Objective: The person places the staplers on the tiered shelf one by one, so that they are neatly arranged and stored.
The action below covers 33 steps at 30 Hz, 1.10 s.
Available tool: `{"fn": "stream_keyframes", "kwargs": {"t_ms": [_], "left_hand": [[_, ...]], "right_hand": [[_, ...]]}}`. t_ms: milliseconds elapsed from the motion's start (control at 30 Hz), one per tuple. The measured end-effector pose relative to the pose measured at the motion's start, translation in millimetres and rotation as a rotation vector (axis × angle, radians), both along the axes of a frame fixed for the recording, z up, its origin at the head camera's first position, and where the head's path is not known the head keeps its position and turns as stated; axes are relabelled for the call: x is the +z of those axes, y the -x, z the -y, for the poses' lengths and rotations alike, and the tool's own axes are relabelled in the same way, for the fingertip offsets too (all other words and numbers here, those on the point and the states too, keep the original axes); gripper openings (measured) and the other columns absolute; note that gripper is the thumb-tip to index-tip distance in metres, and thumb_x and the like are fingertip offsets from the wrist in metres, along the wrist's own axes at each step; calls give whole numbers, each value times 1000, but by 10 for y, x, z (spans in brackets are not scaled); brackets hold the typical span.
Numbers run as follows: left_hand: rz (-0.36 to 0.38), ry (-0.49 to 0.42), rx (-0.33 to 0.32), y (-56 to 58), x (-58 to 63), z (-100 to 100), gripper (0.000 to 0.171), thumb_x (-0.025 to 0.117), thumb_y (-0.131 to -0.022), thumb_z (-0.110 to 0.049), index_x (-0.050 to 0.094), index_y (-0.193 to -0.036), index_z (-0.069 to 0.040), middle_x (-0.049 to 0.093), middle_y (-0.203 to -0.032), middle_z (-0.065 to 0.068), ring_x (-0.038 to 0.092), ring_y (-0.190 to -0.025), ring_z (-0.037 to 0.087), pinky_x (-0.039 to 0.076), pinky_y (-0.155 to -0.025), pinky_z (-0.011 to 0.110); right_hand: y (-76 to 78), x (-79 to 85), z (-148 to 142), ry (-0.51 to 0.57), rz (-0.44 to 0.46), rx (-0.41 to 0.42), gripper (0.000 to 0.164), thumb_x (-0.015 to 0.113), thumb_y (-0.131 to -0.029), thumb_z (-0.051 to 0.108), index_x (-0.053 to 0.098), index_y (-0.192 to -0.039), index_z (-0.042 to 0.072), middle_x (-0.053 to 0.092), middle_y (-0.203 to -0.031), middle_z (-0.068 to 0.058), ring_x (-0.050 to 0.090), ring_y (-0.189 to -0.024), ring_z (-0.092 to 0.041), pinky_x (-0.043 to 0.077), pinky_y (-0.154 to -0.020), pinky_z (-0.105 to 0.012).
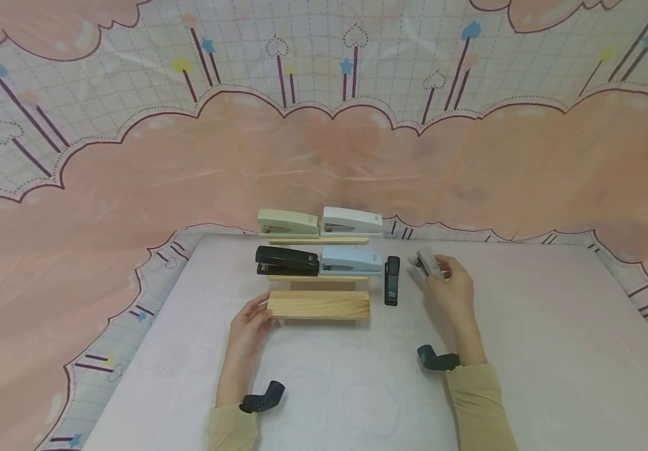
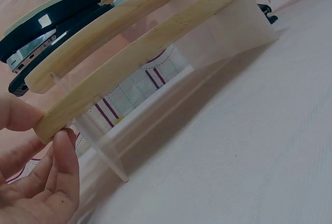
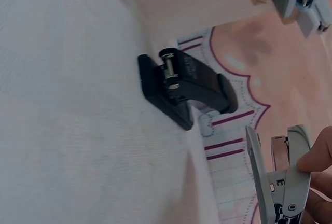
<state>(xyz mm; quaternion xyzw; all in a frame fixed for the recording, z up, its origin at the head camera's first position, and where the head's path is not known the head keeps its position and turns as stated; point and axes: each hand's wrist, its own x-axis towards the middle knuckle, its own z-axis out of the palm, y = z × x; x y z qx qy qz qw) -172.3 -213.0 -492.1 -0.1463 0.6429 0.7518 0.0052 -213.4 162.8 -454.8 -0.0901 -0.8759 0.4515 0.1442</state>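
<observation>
A grey stapler point(image 1: 428, 263) is held up in my right hand point(image 1: 457, 289), the thumb and fingers pinching its body, as the right wrist view also shows. Left of it a black stapler point(image 1: 392, 280) stands on the table beside the rack. My left hand point(image 1: 252, 326) pinches the left end of the bottom wooden shelf point(image 1: 319, 304) between thumb and fingers. On the middle tier sit another black stapler point(image 1: 287, 260) and a light blue stapler point(image 1: 350, 260), end to end. The top tier carries a green stapler point(image 1: 288, 222) and a white stapler point(image 1: 352, 220).
The rack's clear side panel point(image 2: 104, 141) rests on the white table point(image 1: 555, 351). Behind stands a patterned pink cloth backdrop point(image 1: 324, 150). A dark wrist camera point(image 1: 436, 358) sticks out from the right wrist, and another camera point(image 1: 264, 398) from the left.
</observation>
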Motion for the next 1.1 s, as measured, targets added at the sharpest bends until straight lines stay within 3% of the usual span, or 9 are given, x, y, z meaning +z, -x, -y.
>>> {"fn": "stream_keyframes", "kwargs": {"t_ms": [700,967,1100], "left_hand": [[-7,24,-13,-6,-13,7,44,54,-93,-4,49,-137,-8,59,-115,-2,61,-96,4,51,-81,16],[-11,15,-11,-10,-10,14,43,54,-93,-4,49,-136,-8,60,-112,-4,61,-95,4,51,-81,16],[-7,17,-10,-9,-12,16,43,54,-93,-4,50,-136,-8,59,-112,-4,61,-95,4,51,-81,16]], "right_hand": [[-235,464,41,-32,-126,38,50,57,-80,0,55,-130,1,62,-120,-24,57,-103,-34,46,-82,-40],[-317,577,93,-43,-165,49,50,59,-80,0,57,-129,4,65,-117,-20,58,-100,-28,41,-75,-21],[-365,631,157,-42,-173,81,49,60,-80,0,56,-129,5,64,-118,-19,56,-100,-28,41,-76,-22]]}}
